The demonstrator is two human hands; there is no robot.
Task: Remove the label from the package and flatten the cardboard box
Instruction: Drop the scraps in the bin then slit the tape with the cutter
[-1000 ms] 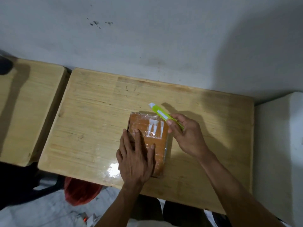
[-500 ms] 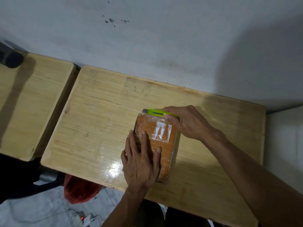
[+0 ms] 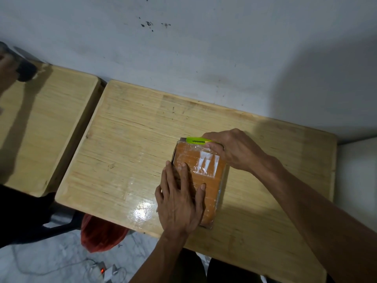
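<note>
A small brown cardboard package (image 3: 212,186), wrapped in clear tape, lies flat on the wooden table (image 3: 132,156). White torn label remnants (image 3: 206,162) show on its top face. My left hand (image 3: 179,199) presses flat on the near left part of the package with straight fingers. My right hand (image 3: 234,150) grips a lime-green utility knife (image 3: 195,140) and holds it along the package's far edge. The knife's tip points left; its blade is too small to make out.
A second wooden table (image 3: 47,123) stands to the left with a narrow gap between. A grey wall runs behind both tables. A red plastic bag (image 3: 102,235) and a cable with a charger (image 3: 104,270) lie on the floor below the near edge. A white surface (image 3: 357,180) borders the right.
My right hand brought the knife from tilted above the package's right side down to its far edge, lying level. My left hand stayed pressed on the package.
</note>
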